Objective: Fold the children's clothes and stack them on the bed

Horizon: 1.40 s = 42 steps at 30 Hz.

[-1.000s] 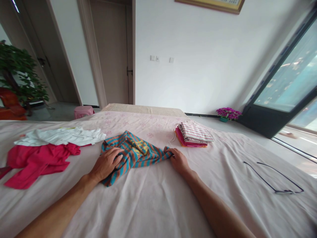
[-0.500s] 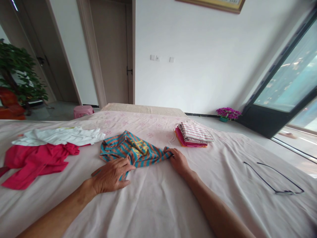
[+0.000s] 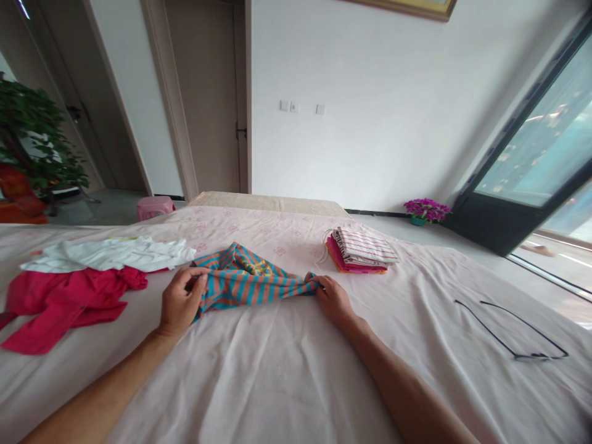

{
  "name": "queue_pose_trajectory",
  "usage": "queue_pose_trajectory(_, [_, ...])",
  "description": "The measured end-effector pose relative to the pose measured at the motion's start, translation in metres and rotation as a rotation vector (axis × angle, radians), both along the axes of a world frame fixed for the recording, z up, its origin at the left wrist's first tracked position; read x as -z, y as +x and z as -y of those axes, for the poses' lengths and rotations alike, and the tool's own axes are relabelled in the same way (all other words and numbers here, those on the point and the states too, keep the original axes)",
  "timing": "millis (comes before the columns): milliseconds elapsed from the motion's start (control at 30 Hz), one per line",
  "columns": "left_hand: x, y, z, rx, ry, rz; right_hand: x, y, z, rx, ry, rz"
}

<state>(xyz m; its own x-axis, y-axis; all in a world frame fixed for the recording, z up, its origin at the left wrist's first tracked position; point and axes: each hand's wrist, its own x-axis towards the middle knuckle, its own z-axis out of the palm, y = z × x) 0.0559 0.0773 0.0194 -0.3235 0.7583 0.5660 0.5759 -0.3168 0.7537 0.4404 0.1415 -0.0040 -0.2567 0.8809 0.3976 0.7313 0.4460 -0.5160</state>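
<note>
A striped garment (image 3: pixel 250 288) in teal and brown, with a yellow print, lies on the pale pink sheet in front of me. Its exact kind is unclear because it is bunched and partly folded. My left hand (image 3: pixel 181 301) pinches its left edge between thumb and fingers. At the other end, my right hand (image 3: pixel 333 300) grips the narrow right tip of the cloth. Between the two hands the near edge is drawn up, partly covering the print.
To the left lie a crumpled white garment (image 3: pixel 111 254) and a red one (image 3: pixel 65 302). A folded stack of clothes (image 3: pixel 363 251) sits beyond my right hand. Glasses (image 3: pixel 531 356) rest on the sheet (image 3: pixel 259 382) at right. A pink stool (image 3: pixel 155 206) stands past the far edge.
My left hand has gone from lying spread on the cloth to pinching its left edge, moving left and up. The near edge is now raised over the print. My right hand stays put.
</note>
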Motion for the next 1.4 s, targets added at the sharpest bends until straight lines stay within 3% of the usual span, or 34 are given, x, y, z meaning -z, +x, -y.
queue_pose_trajectory(100, [0.005, -0.015, -0.01, -0.126, -0.094, 0.135, 0.0, 0.0, 0.0, -0.006, 0.012, 0.007])
queue_pose_trajectory(200, [0.012, -0.028, -0.018, -0.161, -0.125, -0.035, 0.0, -0.001, 0.0, -0.013, 0.027, 0.025])
queue_pose_trajectory(367, [0.022, -0.028, -0.021, -0.004, -0.244, -0.279, -0.001, -0.002, 0.001, -0.006, 0.019, 0.034])
queue_pose_trajectory(633, [0.025, -0.017, -0.021, 0.072, -0.216, -0.615, -0.001, -0.002, 0.001, -0.006, 0.012, 0.063])
queue_pose_trajectory(1000, [0.021, -0.014, -0.016, 0.115, -0.167, -0.614, -0.005, -0.003, 0.003, 0.002, 0.007, 0.087])
queue_pose_trajectory(1400, [0.018, -0.014, -0.016, 0.157, -0.238, -0.622, -0.005, -0.003, 0.004, -0.004, 0.019, 0.082])
